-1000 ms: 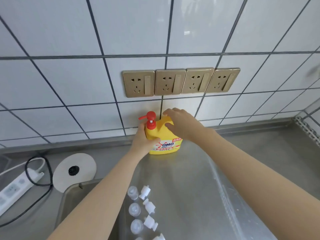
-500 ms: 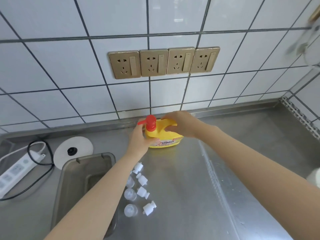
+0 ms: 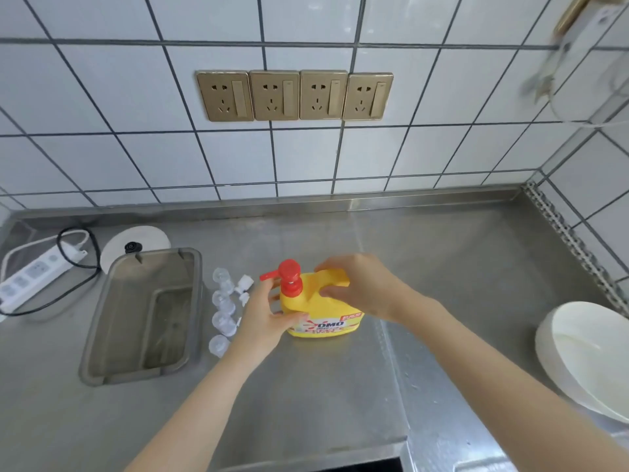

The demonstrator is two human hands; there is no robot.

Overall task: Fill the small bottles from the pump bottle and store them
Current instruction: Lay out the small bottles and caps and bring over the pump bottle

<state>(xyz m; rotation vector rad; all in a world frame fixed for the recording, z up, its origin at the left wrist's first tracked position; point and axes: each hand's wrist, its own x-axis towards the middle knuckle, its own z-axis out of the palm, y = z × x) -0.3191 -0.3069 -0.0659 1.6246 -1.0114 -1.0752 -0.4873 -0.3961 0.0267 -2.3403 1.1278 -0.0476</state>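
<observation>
The fingers of the right hand [image 3: 357,287] curl round the yellow moulded handle of the yellow plastic pump bottle with a red pump head [image 3: 318,306]. The left hand [image 3: 265,318] grips the bottle's left side, thumb across the front label and fingers behind, below the red spout. The bottle stands upright on the stainless steel table [image 3: 340,386], near its middle. Just left of the left hand, a row of small clear plastic bottles [image 3: 223,306] stands beside their loose white caps [image 3: 244,284]. Further left lies a grey translucent rectangular storage box [image 3: 102,352]. At the near right edge rests a white bowl [image 3: 585,362].
</observation>
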